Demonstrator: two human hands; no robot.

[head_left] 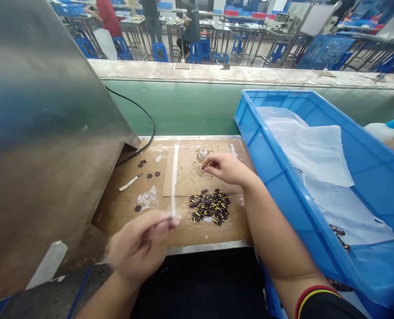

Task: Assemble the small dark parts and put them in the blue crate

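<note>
My left hand, blurred, is raised over the near left part of the table, thumb and fingertips pinched on something small and dark that I cannot make out. My right hand is pinched over the cardboard sheet, beside a small clear cup; a tiny dark thing shows at its fingertips. Nearer to me lies a pile of small dark pieces with yellow ends. Several dark round discs and a white-handled knife rest on the left of the table.
A large metal housing stands at the left, a black cable beside it. On the right is a deep blue crate with white sheets inside. Beyond the table runs a green belt. People are at far tables.
</note>
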